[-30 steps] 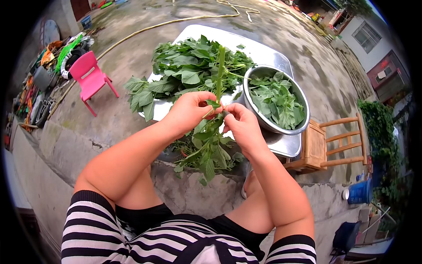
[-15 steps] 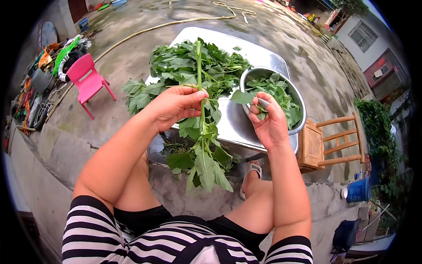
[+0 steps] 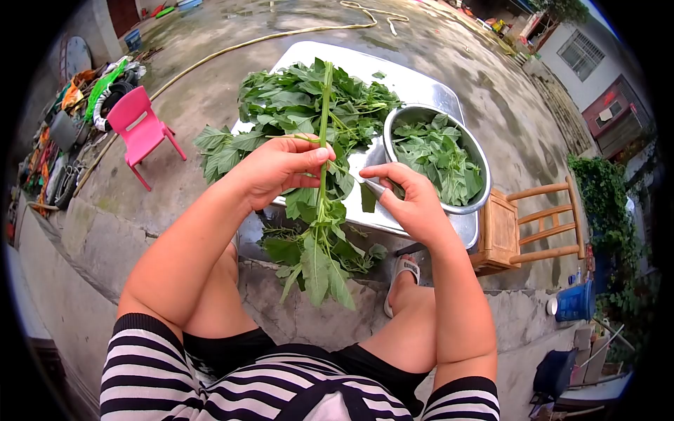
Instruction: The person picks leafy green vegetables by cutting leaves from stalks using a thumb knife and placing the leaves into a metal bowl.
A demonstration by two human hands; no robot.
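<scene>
My left hand point(image 3: 291, 165) pinches a thick green stalk point(image 3: 325, 105), held upright with its leafy end hanging down over the table's near edge. To its right, my right hand point(image 3: 407, 196) is closed, with a small grey object point(image 3: 374, 186) at the fingers and a dark green leaf point(image 3: 368, 199) hanging beside it. Whether the leaf is gripped is hard to tell. A pile of leafy stems point(image 3: 284, 98) lies on the silver table point(image 3: 428, 95). The metal bowl point(image 3: 482, 158) at the table's right side holds loose green leaves point(image 3: 442, 158).
A pink chair point(image 3: 137, 126) stands at the left, near a heap of mixed items point(image 3: 77, 105). At the right are a wooden chair point(image 3: 502, 231) and a blue bucket point(image 3: 574, 302). A hose point(image 3: 260, 38) runs across the concrete behind the table.
My right hand moved right from the stalk toward the bowl with a leaf, then came back left and lower. My left hand shifted left with the stalk, then stayed nearly still.
</scene>
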